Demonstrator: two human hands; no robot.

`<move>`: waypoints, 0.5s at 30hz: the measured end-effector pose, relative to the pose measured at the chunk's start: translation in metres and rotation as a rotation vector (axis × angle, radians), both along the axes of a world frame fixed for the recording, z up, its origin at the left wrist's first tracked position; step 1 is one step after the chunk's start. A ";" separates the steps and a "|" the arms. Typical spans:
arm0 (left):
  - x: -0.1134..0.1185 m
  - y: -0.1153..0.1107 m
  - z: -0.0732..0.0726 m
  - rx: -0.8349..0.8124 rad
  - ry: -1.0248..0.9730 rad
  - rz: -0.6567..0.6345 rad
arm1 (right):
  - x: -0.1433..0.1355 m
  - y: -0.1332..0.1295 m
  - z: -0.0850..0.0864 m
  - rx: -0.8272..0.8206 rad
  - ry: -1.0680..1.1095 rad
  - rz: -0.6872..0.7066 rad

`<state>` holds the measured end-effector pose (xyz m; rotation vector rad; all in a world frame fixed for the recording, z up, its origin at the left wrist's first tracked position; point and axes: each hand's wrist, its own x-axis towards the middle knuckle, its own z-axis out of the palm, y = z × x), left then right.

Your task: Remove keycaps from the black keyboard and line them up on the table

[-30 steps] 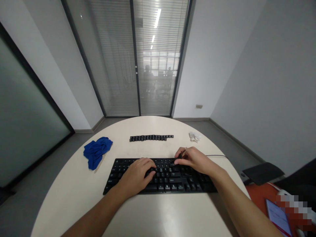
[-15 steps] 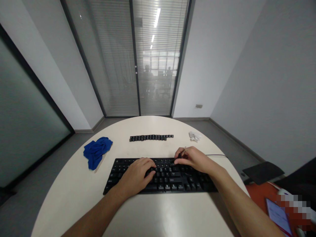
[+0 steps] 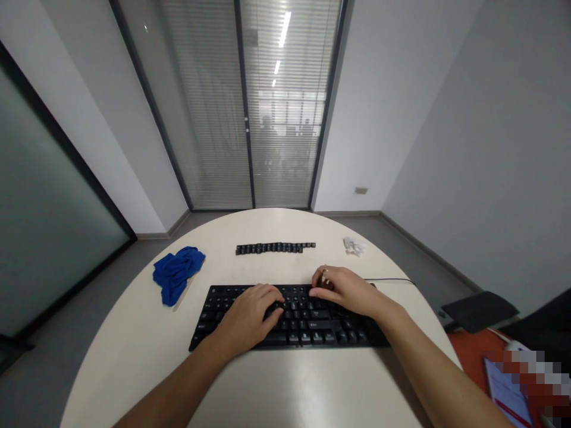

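Observation:
A black keyboard [image 3: 312, 325] lies on the pale round table [image 3: 267, 386]. My left hand [image 3: 252, 318] rests on its left-centre keys, fingers curled and thumb apart from the fingertips, with nothing seen in it. Over the upper right part of the keyboard is my right hand [image 3: 341, 289], its thumb and fingers bent round something small and dark that I cannot make out; a ring shows on one finger. Beyond the keyboard, loose black keycaps [image 3: 272, 248] stand in two rows side by side.
A crumpled blue cloth [image 3: 178, 273] lies at the left with a thin light stick along its edge. Crumpled clear plastic [image 3: 354, 245] sits at the back right. The keyboard's cable [image 3: 392, 279] runs off to the right. A black chair part [image 3: 482, 311] stands beyond the table's right edge.
My right hand has shifted slightly left over the top key rows, its fingers still bent. My left hand stays in place on the keys. The whole view has shifted a little.

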<state>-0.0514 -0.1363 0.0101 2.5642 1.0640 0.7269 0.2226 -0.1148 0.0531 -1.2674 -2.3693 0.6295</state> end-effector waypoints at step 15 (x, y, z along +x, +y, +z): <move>0.000 0.000 0.001 0.013 -0.018 -0.009 | -0.006 -0.004 0.000 -0.025 -0.087 -0.142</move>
